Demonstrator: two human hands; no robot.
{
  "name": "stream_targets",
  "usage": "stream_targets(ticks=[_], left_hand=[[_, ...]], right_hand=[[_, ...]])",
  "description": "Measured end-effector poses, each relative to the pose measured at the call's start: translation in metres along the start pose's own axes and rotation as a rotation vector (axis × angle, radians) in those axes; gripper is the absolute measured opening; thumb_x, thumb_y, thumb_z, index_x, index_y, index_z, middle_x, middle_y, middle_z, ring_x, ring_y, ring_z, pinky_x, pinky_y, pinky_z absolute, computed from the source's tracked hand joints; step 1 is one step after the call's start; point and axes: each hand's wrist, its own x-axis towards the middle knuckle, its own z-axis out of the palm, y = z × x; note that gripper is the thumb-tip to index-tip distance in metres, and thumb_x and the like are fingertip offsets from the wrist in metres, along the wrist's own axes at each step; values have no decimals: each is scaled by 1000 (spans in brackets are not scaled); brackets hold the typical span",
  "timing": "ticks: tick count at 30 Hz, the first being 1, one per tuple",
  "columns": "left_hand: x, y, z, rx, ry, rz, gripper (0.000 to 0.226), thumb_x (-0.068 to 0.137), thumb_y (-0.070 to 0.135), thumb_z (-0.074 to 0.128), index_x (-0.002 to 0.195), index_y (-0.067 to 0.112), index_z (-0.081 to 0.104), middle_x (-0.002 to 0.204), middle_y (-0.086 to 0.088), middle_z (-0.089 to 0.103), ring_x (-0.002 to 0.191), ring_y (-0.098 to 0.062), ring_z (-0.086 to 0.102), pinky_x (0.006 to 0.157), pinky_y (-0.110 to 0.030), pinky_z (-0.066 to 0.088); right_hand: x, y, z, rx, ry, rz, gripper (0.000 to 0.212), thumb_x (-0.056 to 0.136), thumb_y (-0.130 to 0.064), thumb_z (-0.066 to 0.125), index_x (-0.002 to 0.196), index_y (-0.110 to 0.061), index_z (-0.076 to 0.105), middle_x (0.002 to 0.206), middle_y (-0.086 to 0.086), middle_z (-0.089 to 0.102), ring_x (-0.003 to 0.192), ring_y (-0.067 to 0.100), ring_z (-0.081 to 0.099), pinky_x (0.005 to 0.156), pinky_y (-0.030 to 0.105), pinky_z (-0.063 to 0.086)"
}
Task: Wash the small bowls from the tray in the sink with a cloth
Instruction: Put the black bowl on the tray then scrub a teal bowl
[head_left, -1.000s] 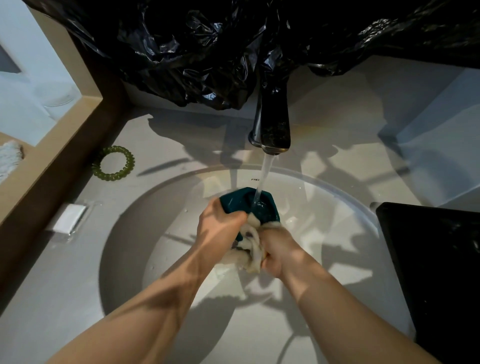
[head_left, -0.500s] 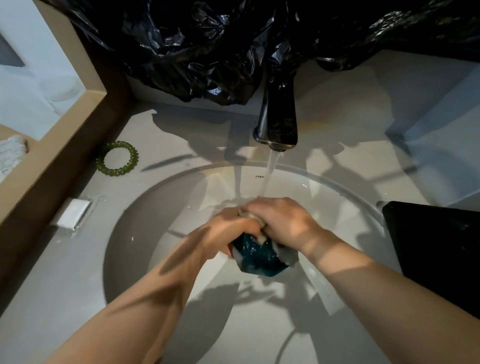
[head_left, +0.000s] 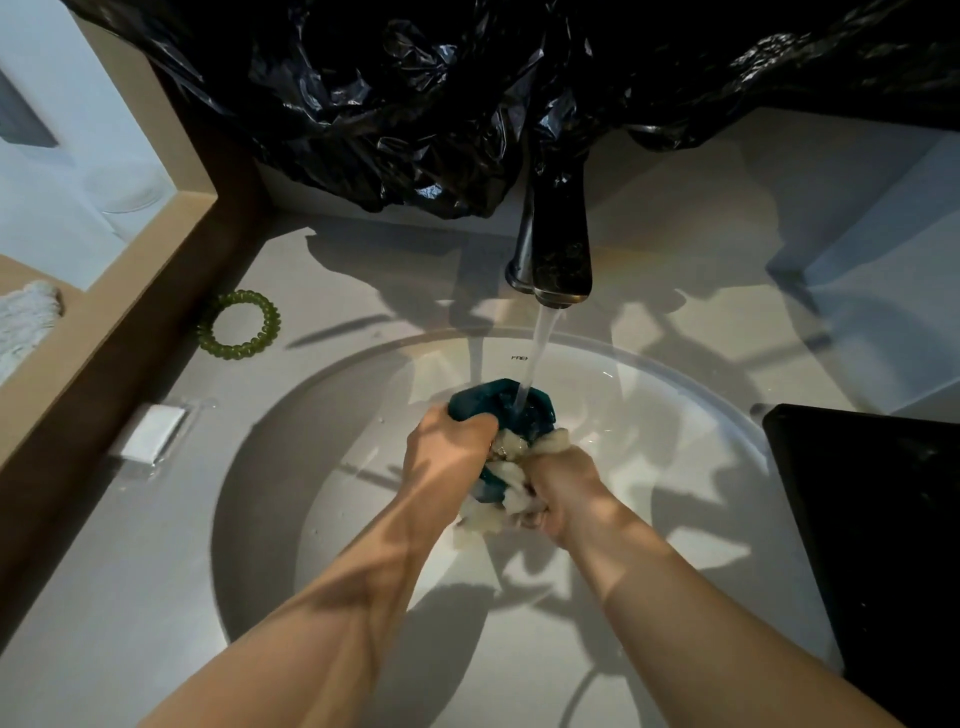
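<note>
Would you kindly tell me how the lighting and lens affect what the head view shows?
Head view: hard light casts sharp shadows across the sink and counter; the tray is nearly black, detail lost; wide-angle lens splays lines near the corners; the teal bowl and cloth look fairly sharp.

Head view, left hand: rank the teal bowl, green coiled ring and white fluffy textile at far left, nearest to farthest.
1. small teal bowl: gripped by the left hand itself.
2. green coiled ring: on the pale counter, up-left of the hand.
3. white fluffy textile: far left edge, beyond the wooden ledge.
</note>
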Motion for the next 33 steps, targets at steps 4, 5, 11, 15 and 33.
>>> stream_targets(ticks=[4, 5, 11, 15, 33], left_hand=[[-4, -1, -1, 260, -120, 119, 15, 73, 16, 54, 80, 27, 60, 79, 1, 68, 74, -15, 64, 61, -27, 51], [-5, -1, 0, 292, -135, 121, 14, 74, 17, 56, 81, 28, 58, 80, 3, 67, 77, -15, 63, 62, -26, 49], [-3, -1, 7, 295, -150, 133, 6, 78, 19, 56, 83, 23, 56, 80, 5, 64, 78, -11, 61, 69, -30, 52], [-3, -1, 5, 204, -47, 128, 5, 74, 26, 56, 76, 22, 56, 74, 2, 64, 73, -17, 61, 64, -29, 50], [-3, 2, -3, 343, -220, 158, 9, 78, 16, 57, 86, 20, 58, 81, -1, 64, 74, -14, 58, 66, -30, 47]], right_hand=[[2, -6, -16, -674, 231, -384, 13, 91, -12, 44, 94, -15, 56, 72, -1, 59, 68, 19, 67, 56, 20, 42], [-1, -11, -19, -824, 265, -504, 12, 91, -16, 44, 97, -19, 53, 80, 0, 58, 77, 23, 63, 64, 23, 41], [-6, -39, -15, -1393, 105, -997, 32, 94, -18, 41, 125, -23, 50, 122, 2, 61, 114, 23, 54, 101, 26, 32], [7, -31, -17, -965, 216, -738, 27, 87, -13, 47, 110, -21, 59, 102, 7, 68, 94, 30, 62, 79, 30, 48], [-5, -40, -24, -1277, -57, -953, 20, 83, -17, 56, 102, -22, 52, 102, 2, 62, 102, 27, 57, 75, 30, 40]])
